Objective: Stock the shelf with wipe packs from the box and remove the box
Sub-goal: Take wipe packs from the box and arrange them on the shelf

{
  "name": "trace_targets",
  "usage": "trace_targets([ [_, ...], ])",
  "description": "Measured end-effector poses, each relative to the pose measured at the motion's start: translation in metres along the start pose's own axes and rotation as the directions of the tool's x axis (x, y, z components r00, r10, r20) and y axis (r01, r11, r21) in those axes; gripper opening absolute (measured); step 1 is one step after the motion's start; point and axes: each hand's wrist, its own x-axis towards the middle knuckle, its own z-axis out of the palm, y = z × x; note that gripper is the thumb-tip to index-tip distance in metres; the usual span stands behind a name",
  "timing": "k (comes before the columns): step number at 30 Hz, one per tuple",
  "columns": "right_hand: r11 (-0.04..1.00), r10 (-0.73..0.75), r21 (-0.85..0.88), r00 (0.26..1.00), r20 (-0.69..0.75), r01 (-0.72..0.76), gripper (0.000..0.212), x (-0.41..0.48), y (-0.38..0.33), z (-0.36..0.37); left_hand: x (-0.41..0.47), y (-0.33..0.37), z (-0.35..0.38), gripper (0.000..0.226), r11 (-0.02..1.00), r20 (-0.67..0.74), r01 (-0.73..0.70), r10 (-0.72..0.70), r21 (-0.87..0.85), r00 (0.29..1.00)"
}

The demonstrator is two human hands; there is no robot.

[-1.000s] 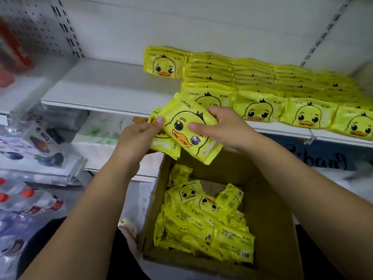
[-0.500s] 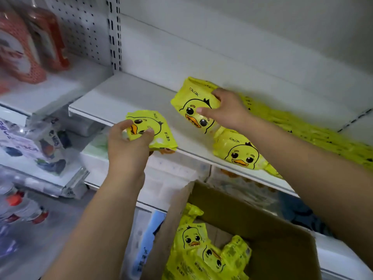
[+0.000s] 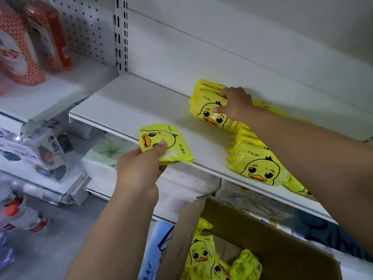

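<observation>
Left hand [image 3: 139,172] pinches a wipe pack [image 3: 155,136], likely soft and light, by its edge; right hand [image 3: 235,105] grips a second pack [image 3: 207,113].

The left hand [image 3: 139,170] pinches a yellow duck-printed wipe pack [image 3: 161,138] (its print turned sideways) over the front edge of the white shelf [image 3: 125,106]. The right hand [image 3: 235,106] grips a second wipe pack [image 3: 205,110] against the rear stack [image 3: 203,85], thumb on the duck's face, behind a front stack [image 3: 258,168]. Below, the open cardboard box [image 3: 262,239] holds more packs [image 3: 201,253].
</observation>
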Motion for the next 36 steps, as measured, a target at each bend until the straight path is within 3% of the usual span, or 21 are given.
trace_targets([
  [5,0.988,-0.022,0.150,0.995,-0.100,0.037,0.053,0.002,0.012,0.007,0.003,-0.004,0.006,0.009,1.000,0.028,0.025,-0.025,0.002,0.999],
  [11,0.981,-0.136,0.119,0.980,-0.144,0.153,0.047,0.006,0.002,0.012,0.007,-0.012,0.008,0.014,0.999,0.043,0.040,-0.042,0.031,0.998],
  [16,0.981,-0.077,0.160,0.980,-0.183,0.107,0.065,0.003,0.003,0.004,0.013,-0.014,0.006,0.040,0.998,0.050,-0.008,0.005,0.070,0.999],
  [19,0.941,-0.027,0.320,0.964,-0.266,0.115,0.051,-0.021,-0.004,-0.007,0.013,-0.013,0.004,0.045,0.995,0.096,-0.034,0.025,0.099,0.995],
  [23,0.790,0.065,0.606,0.970,-0.236,0.095,0.026,-0.091,-0.023,-0.028,0.004,-0.013,0.013,0.044,0.992,0.209,-0.030,0.003,0.124,0.978],
  [26,0.700,0.091,0.713,0.984,-0.153,0.046,0.030,-0.150,-0.025,-0.035,-0.012,-0.020,0.023,0.044,0.988,0.293,-0.029,-0.017,0.151,0.956],
  [28,0.593,0.151,0.805,0.986,-0.072,-0.032,0.038,-0.190,-0.023,-0.034,-0.026,-0.029,0.030,0.046,0.989,0.350,-0.013,-0.038,0.144,0.936],
  [32,0.385,0.244,0.903,0.965,0.100,-0.191,0.033,-0.264,-0.016,-0.027,-0.049,-0.052,0.033,0.058,0.981,0.449,-0.028,-0.063,0.194,0.891],
  [36,0.178,0.316,0.951,0.930,0.186,-0.251,0.034,-0.308,0.003,-0.024,-0.064,-0.063,0.027,0.072,0.963,0.565,-0.071,-0.091,0.259,0.820],
])
